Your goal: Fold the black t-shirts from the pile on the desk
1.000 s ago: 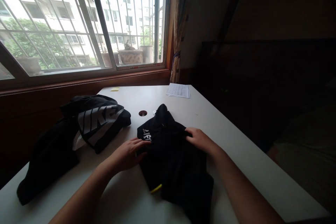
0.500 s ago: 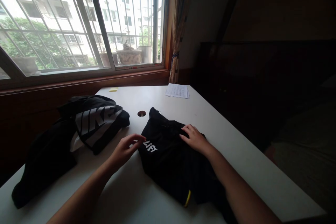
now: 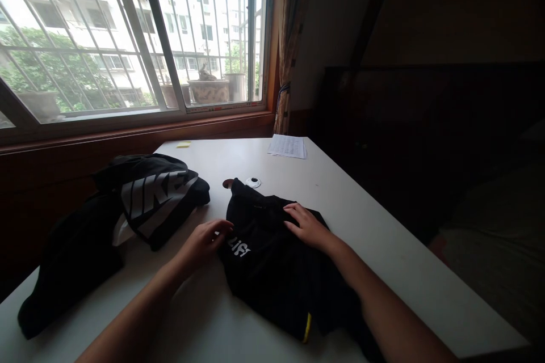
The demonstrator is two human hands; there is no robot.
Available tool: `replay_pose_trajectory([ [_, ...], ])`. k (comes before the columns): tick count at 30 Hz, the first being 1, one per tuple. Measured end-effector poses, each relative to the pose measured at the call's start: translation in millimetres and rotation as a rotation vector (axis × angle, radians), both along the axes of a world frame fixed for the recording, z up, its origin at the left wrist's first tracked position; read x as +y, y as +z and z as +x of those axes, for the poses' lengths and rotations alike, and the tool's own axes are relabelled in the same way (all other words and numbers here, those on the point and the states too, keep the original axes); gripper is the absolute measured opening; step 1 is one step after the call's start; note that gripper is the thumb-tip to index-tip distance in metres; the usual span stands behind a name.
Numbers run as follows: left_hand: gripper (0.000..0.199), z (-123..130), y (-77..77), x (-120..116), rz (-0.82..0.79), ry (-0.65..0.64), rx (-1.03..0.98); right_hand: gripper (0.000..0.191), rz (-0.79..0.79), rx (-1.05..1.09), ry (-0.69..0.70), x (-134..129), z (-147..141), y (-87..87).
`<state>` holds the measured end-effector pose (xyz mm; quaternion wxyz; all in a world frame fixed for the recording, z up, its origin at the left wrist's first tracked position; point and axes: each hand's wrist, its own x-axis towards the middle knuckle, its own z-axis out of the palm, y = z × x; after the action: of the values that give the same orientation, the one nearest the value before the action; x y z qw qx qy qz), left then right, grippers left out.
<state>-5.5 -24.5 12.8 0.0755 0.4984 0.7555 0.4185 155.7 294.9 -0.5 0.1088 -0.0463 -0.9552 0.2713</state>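
Observation:
A black garment with white lettering lies bunched on the white table. It has a yellow strip at its lower edge, and I cannot make out what kind of garment it is. My left hand pinches its left edge, right beside the lettering. Lying on the upper right part of the cloth is my right hand, fingers spread and fairly flat. To the left, a black garment with a large grey NIKE print rests in a heap, its dark part stretching toward the near left edge.
Papers lie at the far end of the table, and a yellow note is at the far left. A round white cover sits beside a cable hole. Beyond is a barred window with a curtain.
The lettered garment has shifted left and slightly nearer, along with both hands. The round white cover now shows fully, while the garment's tip partly overlaps the cable hole.

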Motion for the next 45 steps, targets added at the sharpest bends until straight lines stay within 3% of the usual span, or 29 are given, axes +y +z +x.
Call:
replay_pose_trajectory([
  [4, 0.024, 1.5, 9.8, -6.5, -0.099, -0.058, -0.031, 0.039, -0.072, 0.004, 0.099, -5.1, -0.6, 4.5],
  [8, 0.023, 8.4, 22.3, -11.1, -0.213, -0.238, -0.232, 0.04, -0.159, -0.028, 0.209, -9.6, 0.5, 10.4],
  [10, 0.021, 9.3, 24.9, -11.0, -0.162, -0.268, -0.162, 0.039, -0.201, -0.033, 0.24, -10.3, 0.9, 12.0],
  [12, 0.02, 7.3, 24.3, -10.2, -0.058, -0.194, 0.023, 0.035, -0.232, -0.016, 0.245, -9.9, 0.7, 12.3],
  [17, 0.036, -6.0, 13.4, -10.3, 0.057, 0.106, 0.431, 0.024, -0.316, 0.055, 0.201, -10.3, -0.3, 13.7],
  [21, 0.064, -17.8, -4.1, -10.7, -0.009, 0.067, 0.508, 0.019, -0.391, 0.092, 0.103, -13.0, 2.1, 19.7],
  [24, 0.072, -24.4, -18.0, -9.8, -0.043, 0.026, 0.486, 0.022, -0.424, 0.161, 0.029, -13.6, 4.9, 24.4],
  [27, 0.066, -27.3, -23.2, -9.8, -0.058, 0.042, 0.476, 0.024, -0.474, 0.226, -0.04, -12.4, 7.4, 27.8],
  [31, 0.054, -25.0, -14.5, -10.8, -0.092, 0.053, 0.521, 0.025, -0.49, 0.23, -0.088, -8.1, 9.6, 31.4],
  [36, 0.025, -18.3, 4.2, -10.6, -0.117, 0.032, 0.581, 0.03, -0.506, 0.081, -0.127, 5.4, 14.2, 37.0],
  [39, 0.008, -15.2, 11.4, -11.8, -0.106, -0.01, 0.566, 0.043, -0.585, -0.076, -0.12, 17.0, 21.9, 43.6],
  [45, 0.023, -13.1, 14.8, -16.3, -0.162, 0.145, 0.374, 0.069, -0.824, -0.412, 0.018, 29.6, 41.1, 55.4],
])
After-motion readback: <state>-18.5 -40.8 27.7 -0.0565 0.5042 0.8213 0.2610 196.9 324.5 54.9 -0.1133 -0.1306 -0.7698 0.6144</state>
